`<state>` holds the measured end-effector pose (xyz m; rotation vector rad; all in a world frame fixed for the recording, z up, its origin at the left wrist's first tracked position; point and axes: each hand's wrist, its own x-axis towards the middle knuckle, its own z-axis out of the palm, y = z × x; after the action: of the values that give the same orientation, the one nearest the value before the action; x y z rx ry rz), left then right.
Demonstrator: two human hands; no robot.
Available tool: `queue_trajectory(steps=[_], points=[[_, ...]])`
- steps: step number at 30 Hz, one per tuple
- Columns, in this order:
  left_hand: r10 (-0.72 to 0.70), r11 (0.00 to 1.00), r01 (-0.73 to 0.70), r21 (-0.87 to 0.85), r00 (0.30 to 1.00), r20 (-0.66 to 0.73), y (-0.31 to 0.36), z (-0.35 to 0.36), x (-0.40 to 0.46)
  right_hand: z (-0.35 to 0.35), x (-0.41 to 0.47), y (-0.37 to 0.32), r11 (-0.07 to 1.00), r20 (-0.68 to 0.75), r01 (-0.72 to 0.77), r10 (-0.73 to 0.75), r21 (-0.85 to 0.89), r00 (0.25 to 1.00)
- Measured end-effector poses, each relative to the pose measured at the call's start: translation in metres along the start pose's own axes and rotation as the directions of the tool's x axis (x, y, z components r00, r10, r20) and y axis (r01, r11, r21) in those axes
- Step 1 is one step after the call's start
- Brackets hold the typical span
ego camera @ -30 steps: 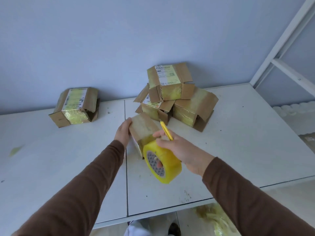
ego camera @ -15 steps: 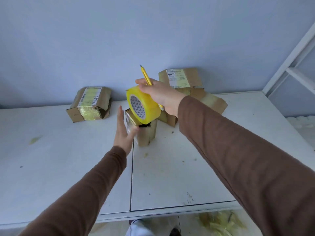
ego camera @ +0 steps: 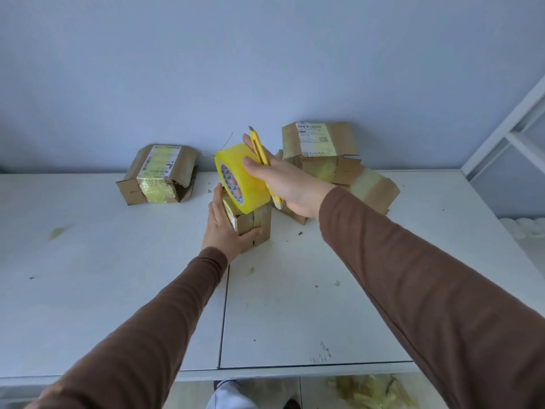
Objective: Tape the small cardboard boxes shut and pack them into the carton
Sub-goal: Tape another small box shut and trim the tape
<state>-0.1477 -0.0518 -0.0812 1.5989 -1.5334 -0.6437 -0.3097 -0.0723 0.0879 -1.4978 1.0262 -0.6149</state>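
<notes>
Both hands work at the small box (ego camera: 250, 224) standing on the white worktop (ego camera: 118, 290). Left hand (ego camera: 225, 228) clasps the box's left side, fingers up along it and thumb curled round its near face. Right hand (ego camera: 283, 184) grips the yellow tape roll (ego camera: 241, 180) on top of that box, with a yellow utility knife (ego camera: 261, 154) held against the palm. Behind the box sits a pile of taped boxes (ego camera: 324, 154); 1 more taped box (ego camera: 159, 174) lies to its left.
</notes>
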Motion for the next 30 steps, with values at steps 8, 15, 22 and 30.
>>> queue_trajectory(steps=[8,15,22,30], points=[[-0.087,0.992,0.094,-0.090,0.993,0.079,0.005,-0.009,0.013,0.009,-0.049,0.001,0.992,-0.128,0.125,-0.127,-0.024,0.984],[-0.392,0.784,0.491,-0.380,0.866,0.311,0.032,-0.004,0.000,0.010,-0.102,0.040,0.990,-0.093,-0.132,0.137,0.050,0.986],[-0.493,0.870,0.491,0.048,0.859,0.140,0.032,-0.003,0.000,0.006,-0.112,0.054,0.987,-0.091,-0.103,0.114,0.124,0.989],[0.035,0.958,-0.048,0.282,0.998,0.053,0.020,-0.001,0.015,0.018,-0.101,0.062,0.973,-0.093,-0.126,0.146,0.192,0.985]])
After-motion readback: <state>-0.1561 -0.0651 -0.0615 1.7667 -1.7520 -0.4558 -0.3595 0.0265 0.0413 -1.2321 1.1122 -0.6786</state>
